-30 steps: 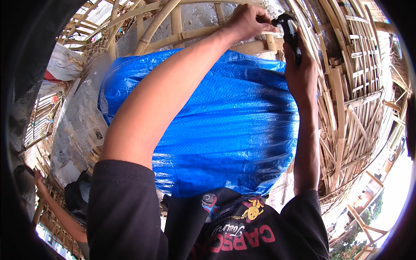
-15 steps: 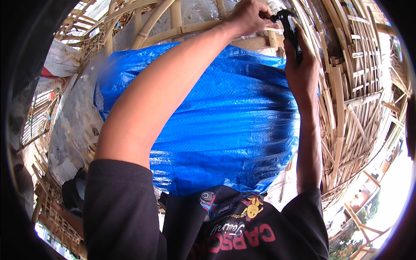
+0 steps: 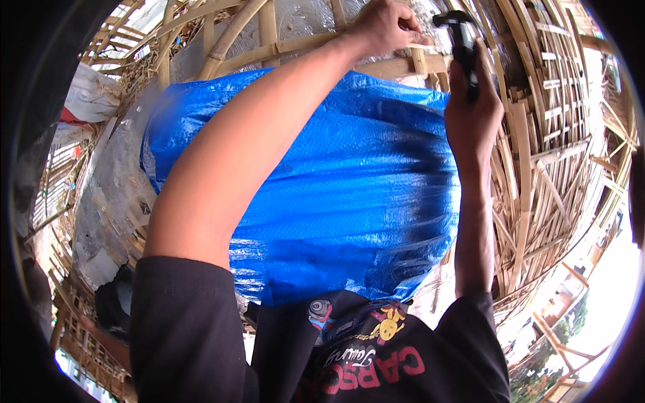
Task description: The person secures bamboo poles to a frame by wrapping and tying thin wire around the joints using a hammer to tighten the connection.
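My right hand (image 3: 476,113) is wrapped round the handle of a black hammer (image 3: 463,41), whose head points up and to the left. Close by on the left, my left hand (image 3: 386,28) is closed in a pinch near the bamboo frame. Whatever sits between those fingertips is too small to make out. A gap separates the hammer head from the left fingers. Under my left forearm spreads a blue tarp (image 3: 342,181), creased across its width, reaching from the bamboo frame (image 3: 295,46) down towards my body.
Upright woven bamboo slats (image 3: 561,101) stand along the right side. A grey sheet (image 3: 111,195) lies on the left, with a white sack (image 3: 91,94) beyond it. A dark object (image 3: 114,302) sits by my left sleeve. Bamboo poles cross at the top.
The hammer has moved right, away from my left fingers, along with my right hand. My left hand stays near the same spot, still pinched.
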`<state>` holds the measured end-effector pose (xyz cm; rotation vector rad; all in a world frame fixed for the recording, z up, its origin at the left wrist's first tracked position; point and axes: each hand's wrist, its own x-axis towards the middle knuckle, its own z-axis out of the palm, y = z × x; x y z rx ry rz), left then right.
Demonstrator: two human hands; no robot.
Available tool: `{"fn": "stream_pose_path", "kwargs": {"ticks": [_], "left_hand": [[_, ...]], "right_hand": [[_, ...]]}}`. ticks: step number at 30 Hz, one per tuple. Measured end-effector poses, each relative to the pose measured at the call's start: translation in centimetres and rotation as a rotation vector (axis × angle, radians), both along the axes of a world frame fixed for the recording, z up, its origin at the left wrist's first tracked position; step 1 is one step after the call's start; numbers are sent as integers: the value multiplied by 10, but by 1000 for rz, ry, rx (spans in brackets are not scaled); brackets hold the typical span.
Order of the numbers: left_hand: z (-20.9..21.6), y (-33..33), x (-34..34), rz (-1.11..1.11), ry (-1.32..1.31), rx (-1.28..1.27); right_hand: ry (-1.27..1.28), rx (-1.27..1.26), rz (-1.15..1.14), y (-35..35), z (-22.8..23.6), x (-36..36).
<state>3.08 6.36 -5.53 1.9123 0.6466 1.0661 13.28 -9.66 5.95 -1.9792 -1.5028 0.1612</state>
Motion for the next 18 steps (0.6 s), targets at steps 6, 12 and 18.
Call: {"fn": "stream_pose_path", "kwargs": {"ticks": [6, 12, 18], "left_hand": [[-5, 5, 3, -10, 0, -27], [5, -3, 3, -20, 70, -159], [3, -1, -5, -43, 51, -206]], "right_hand": [[-115, 2, 80, -1, -4, 3], [-98, -54, 40, -3, -4, 10], [-74, -271, -20, 0, 8, -8]]}}
